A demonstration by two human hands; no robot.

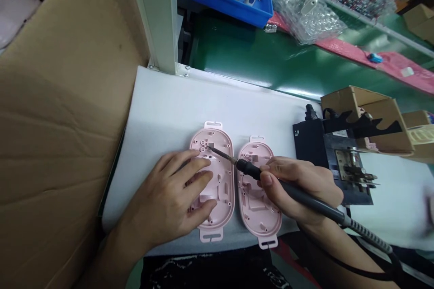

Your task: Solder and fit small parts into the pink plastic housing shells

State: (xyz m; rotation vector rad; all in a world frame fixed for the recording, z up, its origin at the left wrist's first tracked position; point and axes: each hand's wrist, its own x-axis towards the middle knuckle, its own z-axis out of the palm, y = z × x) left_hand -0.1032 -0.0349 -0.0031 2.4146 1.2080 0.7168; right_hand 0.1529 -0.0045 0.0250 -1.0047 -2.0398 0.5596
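The right hand [300,185], right of centre in the frame, closes around the iron [312,202], whose tip points to the upper end of the left shell [222,180]; whether it touches cannot be told. The left hand [166,203], lower centre-left, is spread, its fingers over that shell's left side. The right shell [261,214] lies just beside, partly under the iron and right hand. Both rest on a white mat [162,104] at frame centre. A black unit [308,144] stands at right, a carton [68,122] fills the left, and a blue tray [224,6] sits at top centre.
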